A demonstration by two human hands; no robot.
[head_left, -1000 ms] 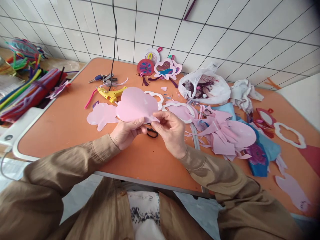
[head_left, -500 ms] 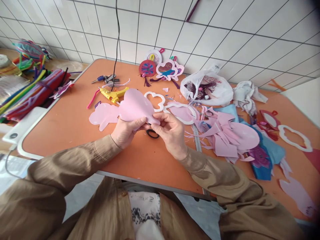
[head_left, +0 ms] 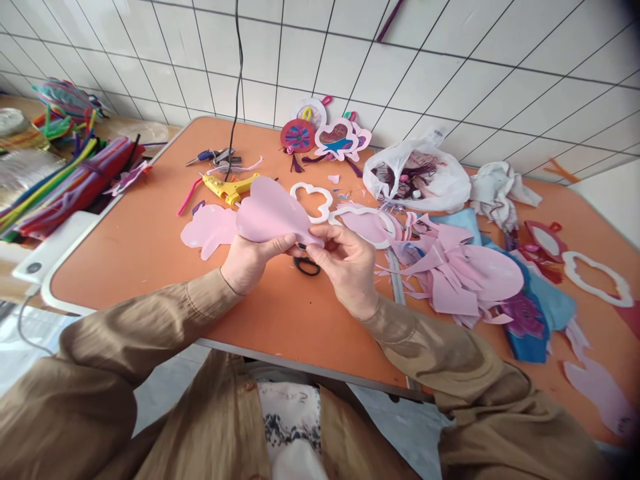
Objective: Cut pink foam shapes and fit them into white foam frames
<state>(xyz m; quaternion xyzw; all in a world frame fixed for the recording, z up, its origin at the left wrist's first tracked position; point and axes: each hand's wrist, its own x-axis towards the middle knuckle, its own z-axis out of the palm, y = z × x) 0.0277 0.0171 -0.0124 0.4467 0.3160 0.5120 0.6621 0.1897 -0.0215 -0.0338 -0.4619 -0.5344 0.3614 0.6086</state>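
Note:
A pink cut-out sheet with a rounded, lobed edge is held above the table between both hands. My left hand is closed on its lower edge, thumb on top. My right hand pinches its right corner between thumb and fingers. Just below the fingers lies a black loop, which looks like a scissors handle; the rest of it is hidden. Left of the held sheet, a second pink cut-out rests flat. Behind it is a yellow glue gun.
White scalloped frames lie behind my hands. Pink scraps and blue cloth pile up at right. A white plastic bag and finished ornaments stand near the tiled wall. A black cord hangs down. Colourful pipe cleaners lie at left.
The whole view has shifted slightly, so things sit a little further right. Both hands keep their hold on the pink sheet, with hardly any movement.

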